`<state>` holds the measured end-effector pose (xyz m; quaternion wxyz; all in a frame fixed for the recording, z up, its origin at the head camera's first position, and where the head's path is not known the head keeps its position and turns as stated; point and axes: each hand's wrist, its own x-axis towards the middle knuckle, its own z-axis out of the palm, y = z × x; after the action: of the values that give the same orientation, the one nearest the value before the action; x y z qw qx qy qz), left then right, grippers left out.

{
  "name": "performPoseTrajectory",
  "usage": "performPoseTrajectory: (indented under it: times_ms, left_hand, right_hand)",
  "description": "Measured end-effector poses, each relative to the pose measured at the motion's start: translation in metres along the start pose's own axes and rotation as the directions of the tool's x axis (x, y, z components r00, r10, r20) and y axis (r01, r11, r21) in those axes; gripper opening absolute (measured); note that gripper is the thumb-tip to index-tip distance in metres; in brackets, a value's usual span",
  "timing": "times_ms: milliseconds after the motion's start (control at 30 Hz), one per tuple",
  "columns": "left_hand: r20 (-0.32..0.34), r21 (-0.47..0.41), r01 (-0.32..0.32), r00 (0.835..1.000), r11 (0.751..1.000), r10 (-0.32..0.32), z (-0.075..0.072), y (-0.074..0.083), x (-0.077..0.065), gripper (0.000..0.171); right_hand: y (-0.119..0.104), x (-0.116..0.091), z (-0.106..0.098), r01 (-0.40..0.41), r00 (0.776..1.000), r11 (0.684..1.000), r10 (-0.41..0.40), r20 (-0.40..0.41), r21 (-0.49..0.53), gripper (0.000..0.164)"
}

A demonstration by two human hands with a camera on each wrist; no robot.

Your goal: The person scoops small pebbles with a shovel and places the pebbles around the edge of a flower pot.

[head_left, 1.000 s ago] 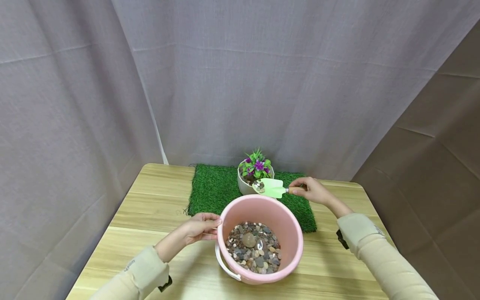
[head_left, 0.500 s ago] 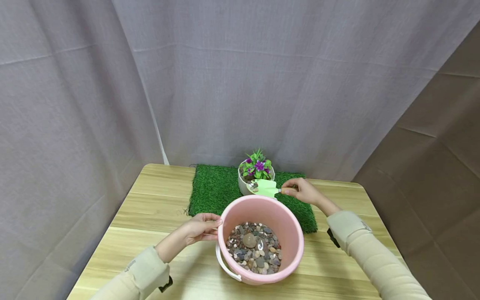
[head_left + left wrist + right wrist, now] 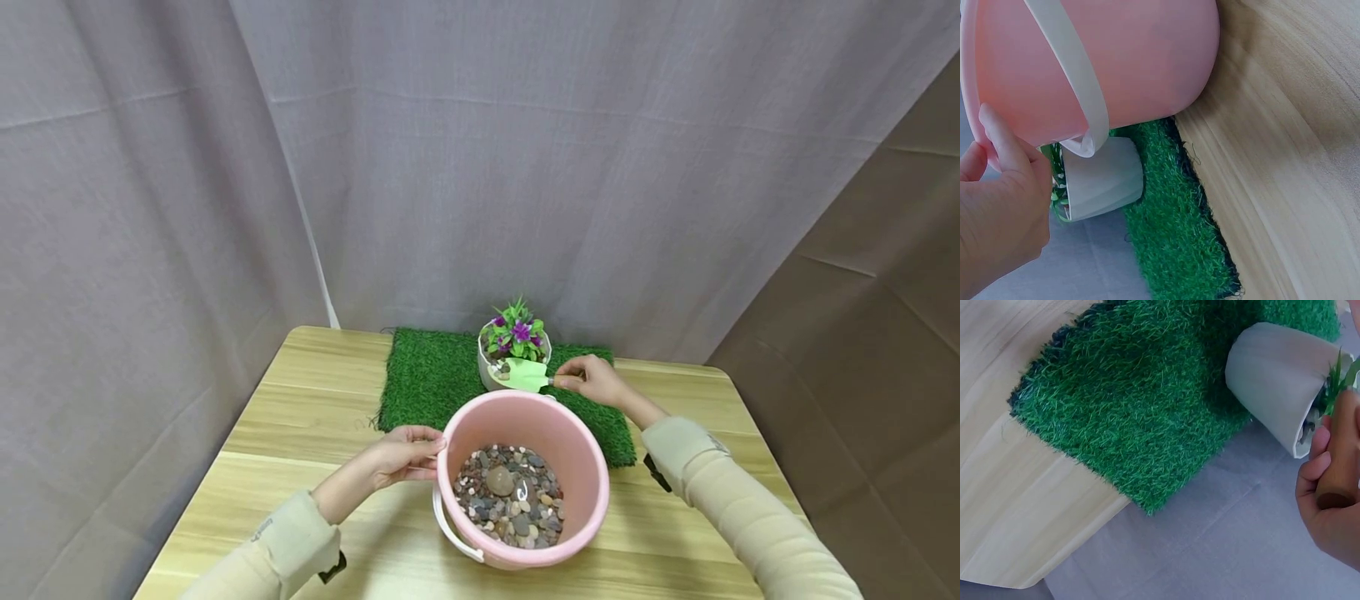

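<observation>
My left hand pinches the left rim of a pink bucket between thumb and fingers. Inside the bucket lie many mixed pebbles, with one large round stone among them. My right hand grips the wooden handle of a small trowel with a light green blade. A few pebbles sit at the blade's tip, over the near rim of a white flowerpot. From the pot rises a plant with green leaves and purple flowers.
The pot stands on a green artificial turf mat at the back of a wooden table. The bucket's white handle hangs down its side. Grey curtains rise behind the table, with a brown cloth on the right.
My right hand has moved left with the trowel, carrying the blade's tip over the flowerpot. My left hand has kept its hold on the bucket rim.
</observation>
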<state>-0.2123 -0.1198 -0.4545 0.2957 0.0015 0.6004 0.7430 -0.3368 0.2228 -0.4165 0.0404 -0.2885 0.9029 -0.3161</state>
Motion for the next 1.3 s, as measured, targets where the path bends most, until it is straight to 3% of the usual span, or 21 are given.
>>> performPoseTrajectory:
  times_ms: [133,233,467,800,1300]
  left_hand:
    - [-0.003,-0.003,0.003,1.0,1.0,-0.003,0.0,-0.001,0.0,0.033]
    - [-0.003,-0.001,0.001,1.0,1.0,-0.001,0.001,-0.001,0.0,0.032]
    - [-0.001,-0.001,0.003,1.0,1.0,-0.003,0.001,-0.001,0.0,0.031]
    - [-0.007,0.002,-0.001,1.0,1.0,0.001,-0.001,-0.002,0.0,0.034]
    - [-0.017,0.013,0.007,1.0,1.0,-0.007,-0.001,-0.001,0.0,0.034]
  right_hand:
    - [-0.003,0.001,0.002,-0.063,0.998,0.998,0.063,0.0,-0.006,0.03]
    - [-0.011,0.005,0.003,-0.167,0.986,0.985,0.167,0.002,-0.035,0.025]
    - [-0.022,0.012,0.0,-0.258,0.966,0.965,0.258,0.005,-0.039,0.021]
    - [-0.036,0.017,-0.008,-0.311,0.949,0.948,0.314,0.03,-0.07,0.023]
    - [-0.048,0.012,-0.024,-0.291,0.952,0.956,0.293,0.084,-0.036,0.026]
